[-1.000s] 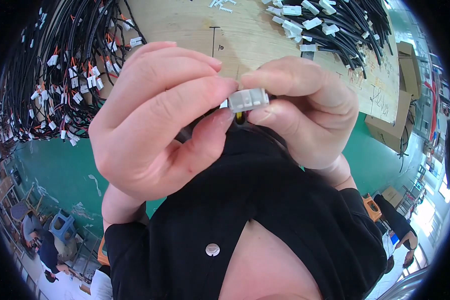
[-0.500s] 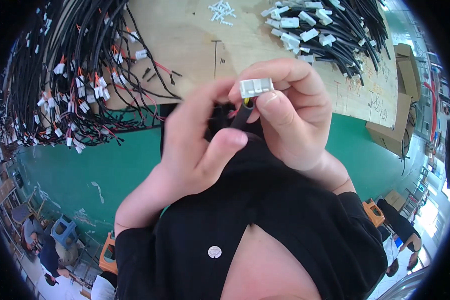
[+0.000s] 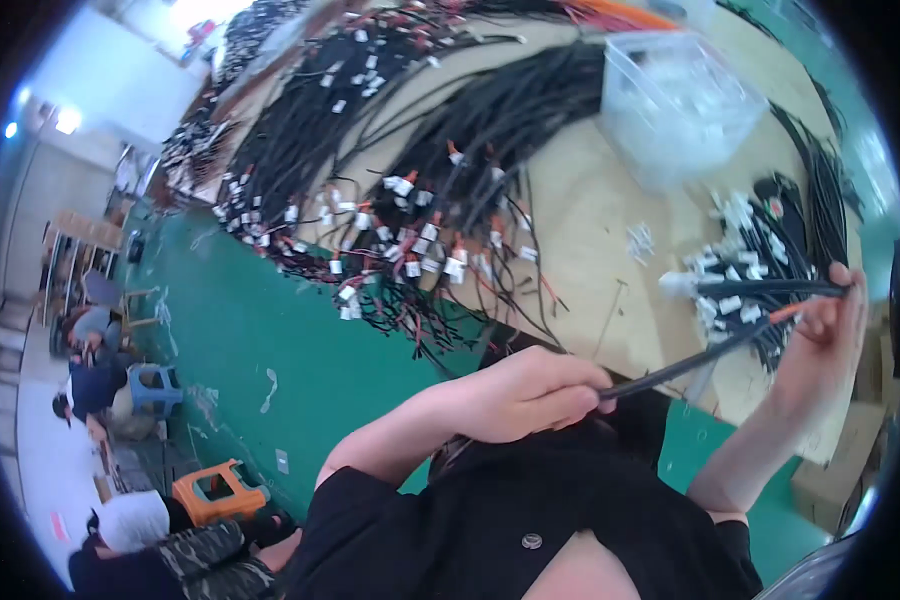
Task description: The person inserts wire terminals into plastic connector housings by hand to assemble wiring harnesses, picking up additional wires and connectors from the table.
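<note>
Perhaps the black cable (image 3: 688,364), near right, gripped by the left hand's (image 3: 530,395) closed fingers and running toward the right hand (image 3: 825,325), whose hold I cannot tell, would snag the connector pile (image 3: 730,304) behind if pulled sideways too low.

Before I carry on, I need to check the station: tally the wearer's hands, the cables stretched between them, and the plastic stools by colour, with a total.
Wearer's hands, left hand and right hand: 2
Black cable stretched between them: 1
Orange stool: 1
Blue stool: 1
Total: 5
</note>
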A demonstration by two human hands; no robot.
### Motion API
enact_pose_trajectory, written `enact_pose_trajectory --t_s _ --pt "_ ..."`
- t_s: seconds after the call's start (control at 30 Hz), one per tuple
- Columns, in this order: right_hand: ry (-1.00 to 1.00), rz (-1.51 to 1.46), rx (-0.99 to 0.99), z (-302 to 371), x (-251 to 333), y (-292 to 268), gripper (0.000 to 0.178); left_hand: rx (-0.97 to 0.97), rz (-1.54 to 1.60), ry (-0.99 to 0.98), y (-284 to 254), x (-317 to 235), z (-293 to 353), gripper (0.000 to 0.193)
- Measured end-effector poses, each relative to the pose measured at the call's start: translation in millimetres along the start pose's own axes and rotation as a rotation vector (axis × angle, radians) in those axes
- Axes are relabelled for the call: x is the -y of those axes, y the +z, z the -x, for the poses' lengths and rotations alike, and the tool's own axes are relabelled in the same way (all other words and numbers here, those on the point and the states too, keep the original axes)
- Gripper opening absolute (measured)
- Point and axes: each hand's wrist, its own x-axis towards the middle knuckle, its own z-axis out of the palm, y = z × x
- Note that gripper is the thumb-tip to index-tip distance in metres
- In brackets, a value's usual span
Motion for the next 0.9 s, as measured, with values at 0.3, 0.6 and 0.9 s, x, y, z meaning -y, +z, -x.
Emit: enact_pose_trajectory --t_s 0.3,0.6,0.9 --pt "-0.005 -0.374 0.144 -42 18 5 0.033 -0.69 -0.958 0.029 -46 -82 217 0.021" --pt "0.585 -0.176 0.354 -140 -109 272 0.018 -1.762 -1.491 0.089 -256 -142 278 0.039" --pt "0.675 0.118 0.444 -55 -174 179 0.037 -0.996 -1.602 0.232 -245 -22 -24 0.018"
